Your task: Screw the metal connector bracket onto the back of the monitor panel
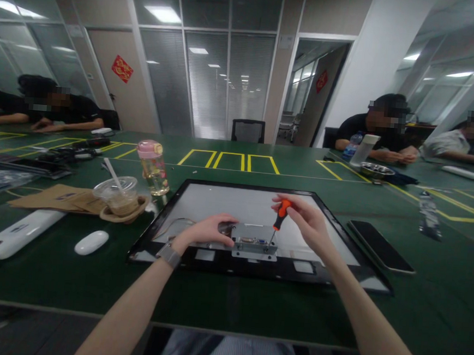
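Note:
A flat panel with a black frame and pale back point(218, 203) lies on the green table in front of me. On its near part sits a metal bracket point(254, 255) with video connector ports along its front. My left hand point(212, 230) grips the left end of this bracket, thumb at its near side; thin wires run out to the left of the hand. My right hand point(307, 218) holds an orange and black screwdriver point(282, 214), tilted slightly, its tip at the right end of the bracket. Whether the tip sits in a screw is too small to tell.
A white mouse point(91, 242), a white device point(15, 234), an iced drink cup point(116, 192) and a pink-lidded bottle point(153, 168) stand left. A black phone point(380, 246) lies right of the panel. Several people sit across the table point(219, 302).

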`<control>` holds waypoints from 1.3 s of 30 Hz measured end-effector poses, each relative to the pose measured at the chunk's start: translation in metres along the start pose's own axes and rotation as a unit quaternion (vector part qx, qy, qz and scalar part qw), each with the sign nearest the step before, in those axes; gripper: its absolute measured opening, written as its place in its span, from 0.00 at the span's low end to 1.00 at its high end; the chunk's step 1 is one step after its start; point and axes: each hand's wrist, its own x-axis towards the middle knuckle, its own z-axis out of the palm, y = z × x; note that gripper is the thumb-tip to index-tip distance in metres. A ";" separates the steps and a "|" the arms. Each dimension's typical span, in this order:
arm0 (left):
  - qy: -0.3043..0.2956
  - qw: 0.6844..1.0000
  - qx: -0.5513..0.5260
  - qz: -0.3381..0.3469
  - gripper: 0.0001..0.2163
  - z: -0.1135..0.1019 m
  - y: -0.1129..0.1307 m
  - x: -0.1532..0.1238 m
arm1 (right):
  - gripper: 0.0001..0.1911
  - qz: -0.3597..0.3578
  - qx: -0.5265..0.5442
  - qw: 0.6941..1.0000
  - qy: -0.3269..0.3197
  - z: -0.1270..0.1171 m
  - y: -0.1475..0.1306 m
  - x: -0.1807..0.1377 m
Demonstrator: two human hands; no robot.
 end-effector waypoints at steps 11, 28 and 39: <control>-0.006 1.000 -0.002 -0.010 0.34 -0.001 0.002 -0.001 | 0.16 -0.016 -0.019 0.999 0.020 0.008 -0.007 -0.001; -0.004 1.000 -0.003 -0.013 0.34 -0.001 0.003 -0.001 | 0.12 -0.006 -0.033 0.997 0.070 0.006 0.005 0.000; -0.006 1.000 -0.008 -0.009 0.35 -0.001 0.001 0.000 | 0.12 -0.040 -0.085 0.994 0.058 0.008 0.001 -0.002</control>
